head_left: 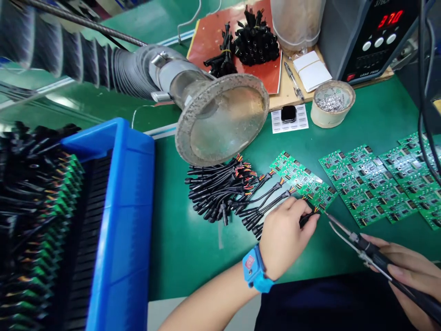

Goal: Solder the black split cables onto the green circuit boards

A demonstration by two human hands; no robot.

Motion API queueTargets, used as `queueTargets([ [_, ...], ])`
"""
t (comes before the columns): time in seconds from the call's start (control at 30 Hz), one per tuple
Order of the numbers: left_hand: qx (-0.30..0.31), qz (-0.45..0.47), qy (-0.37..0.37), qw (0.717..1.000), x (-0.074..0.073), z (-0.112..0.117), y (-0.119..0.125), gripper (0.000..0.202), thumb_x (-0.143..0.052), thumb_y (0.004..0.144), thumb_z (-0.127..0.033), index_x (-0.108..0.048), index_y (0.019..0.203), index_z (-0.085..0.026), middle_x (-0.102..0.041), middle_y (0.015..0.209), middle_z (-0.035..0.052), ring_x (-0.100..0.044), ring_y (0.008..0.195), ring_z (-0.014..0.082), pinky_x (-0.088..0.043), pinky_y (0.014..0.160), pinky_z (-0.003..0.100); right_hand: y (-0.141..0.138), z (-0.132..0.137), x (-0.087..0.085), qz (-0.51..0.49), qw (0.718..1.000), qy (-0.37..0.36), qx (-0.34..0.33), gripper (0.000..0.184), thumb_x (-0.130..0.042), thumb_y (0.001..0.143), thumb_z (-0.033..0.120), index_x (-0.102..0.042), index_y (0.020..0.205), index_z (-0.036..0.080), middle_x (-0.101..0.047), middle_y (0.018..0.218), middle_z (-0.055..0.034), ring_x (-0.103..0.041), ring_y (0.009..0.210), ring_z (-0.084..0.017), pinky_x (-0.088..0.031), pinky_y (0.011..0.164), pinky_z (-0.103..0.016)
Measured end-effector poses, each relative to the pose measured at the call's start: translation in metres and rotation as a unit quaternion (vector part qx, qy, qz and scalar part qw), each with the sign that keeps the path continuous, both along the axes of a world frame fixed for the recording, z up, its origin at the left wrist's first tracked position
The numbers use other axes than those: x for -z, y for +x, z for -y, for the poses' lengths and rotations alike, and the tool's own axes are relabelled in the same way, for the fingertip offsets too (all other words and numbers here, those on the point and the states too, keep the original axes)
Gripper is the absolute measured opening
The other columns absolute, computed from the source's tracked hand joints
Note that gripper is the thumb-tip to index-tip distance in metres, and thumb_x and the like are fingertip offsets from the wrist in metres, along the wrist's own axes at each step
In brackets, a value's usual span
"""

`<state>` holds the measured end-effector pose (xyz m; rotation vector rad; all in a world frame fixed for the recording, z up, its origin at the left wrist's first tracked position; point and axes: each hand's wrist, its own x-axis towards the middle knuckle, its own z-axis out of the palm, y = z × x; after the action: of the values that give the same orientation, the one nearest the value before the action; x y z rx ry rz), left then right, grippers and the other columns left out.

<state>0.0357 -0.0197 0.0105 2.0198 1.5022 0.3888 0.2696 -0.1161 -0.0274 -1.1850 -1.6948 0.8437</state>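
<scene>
A black cable with coloured wire ends [314, 211] is pinched in my left hand [287, 227], which wears a blue wrist strap. Its wires meet the near end of a green circuit board strip [303, 177]. Other cables [268, 195] lie against the same strip, their wire ends at its edge. My right hand [403, 264] grips a soldering iron [370, 248] with a thin metal feed tube beside its tip. That tip is at the board's near corner, close to the held wires. Left of the strip is a pile of black cables [217, 188].
A fume extractor hood [223, 119] hangs over the table. At the left stands a blue bin [127, 220] of wired boards. More circuit boards [368, 184] lie to the right. Behind are a solder-scrap cup [332, 103] and a soldering station [365, 41] showing 370.
</scene>
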Motion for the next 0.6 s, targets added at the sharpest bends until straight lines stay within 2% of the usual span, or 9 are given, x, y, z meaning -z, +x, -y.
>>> queueTargets([
  [0.03,0.001,-0.008,-0.003,1.0,-0.0001,0.0002,0.0011,0.008,-0.062,0.077,-0.021,-0.055,0.073,-0.019,-0.056,0.07,-0.0017,-0.053,0.06,0.012,-0.039,0.053,0.023,0.0007,0.0,0.0014,-0.001,0.999,0.008,-0.042,0.033,-0.053,0.085,0.018,-0.058,0.11,0.038,-0.069,0.082,0.0039,-0.067,0.083,-0.02,-0.055,0.087,-0.045],
  [0.1,0.003,-0.025,-0.01,1.0,-0.0005,0.0006,0.0031,0.008,-0.061,0.077,-0.021,-0.054,0.073,-0.02,-0.056,0.07,-0.0018,-0.053,0.06,0.0127,-0.04,0.054,0.024,0.002,0.0,0.0032,0.007,0.997,0.027,-0.078,0.041,-0.051,0.085,0.014,-0.052,0.12,0.036,-0.069,0.087,0.0022,-0.066,0.089,-0.02,-0.051,0.092,-0.046],
  [0.2,0.006,-0.051,-0.015,0.999,-0.0015,0.0002,0.0055,0.007,-0.059,0.078,-0.023,-0.053,0.075,-0.02,-0.057,0.07,-0.0016,-0.054,0.061,0.0138,-0.039,0.055,0.025,0.0019,-0.0004,0.0044,0.019,0.998,0.038,-0.054,0.041,-0.053,0.084,0.012,-0.054,0.118,0.035,-0.069,0.087,0.0015,-0.065,0.094,-0.021,-0.052,0.092,-0.041],
  [0.33,0.005,-0.061,-0.026,0.998,-0.0029,-0.0013,0.0074,0.008,-0.058,0.078,-0.024,-0.051,0.075,-0.021,-0.057,0.07,-0.0017,-0.055,0.06,0.0141,-0.038,0.054,0.025,-0.0024,-0.0036,0.0037,0.022,0.998,0.041,-0.05,0.052,-0.054,0.079,0.006,-0.051,0.121,0.036,-0.068,0.085,0.002,-0.065,0.092,-0.021,-0.055,0.089,-0.043],
  [0.43,0.003,-0.063,-0.035,0.997,-0.0033,-0.0019,0.0084,0.01,-0.057,0.078,-0.024,-0.05,0.073,-0.021,-0.056,0.07,-0.0019,-0.055,0.059,0.0142,-0.038,0.053,0.025,-0.0044,-0.0063,0.0025,0.049,0.995,0.047,-0.068,0.055,-0.053,0.077,0.003,-0.049,0.122,0.033,-0.068,0.086,0.0008,-0.064,0.096,-0.021,-0.056,0.088,-0.04],
  [0.53,0.004,-0.063,-0.038,0.997,-0.0037,-0.0024,0.0093,0.011,-0.056,0.078,-0.022,-0.048,0.072,-0.021,-0.055,0.07,-0.0022,-0.054,0.059,0.014,-0.038,0.053,0.025,-0.0029,-0.0055,0.0037,0.053,0.994,0.045,-0.086,0.058,-0.053,0.075,0.001,-0.047,0.123,0.034,-0.068,0.084,0.0024,-0.065,0.092,-0.02,-0.055,0.088,-0.042],
  [0.6,0.009,-0.063,-0.038,0.997,-0.0043,-0.0028,0.0098,0.012,-0.056,0.078,-0.021,-0.047,0.07,-0.021,-0.054,0.069,-0.0023,-0.054,0.059,0.0139,-0.038,0.054,0.026,-0.0011,-0.0039,0.0053,0.047,0.995,0.046,-0.079,0.053,-0.052,0.079,0.004,-0.048,0.122,0.035,-0.068,0.088,0.0025,-0.066,0.09,-0.02,-0.054,0.089,-0.043],
])
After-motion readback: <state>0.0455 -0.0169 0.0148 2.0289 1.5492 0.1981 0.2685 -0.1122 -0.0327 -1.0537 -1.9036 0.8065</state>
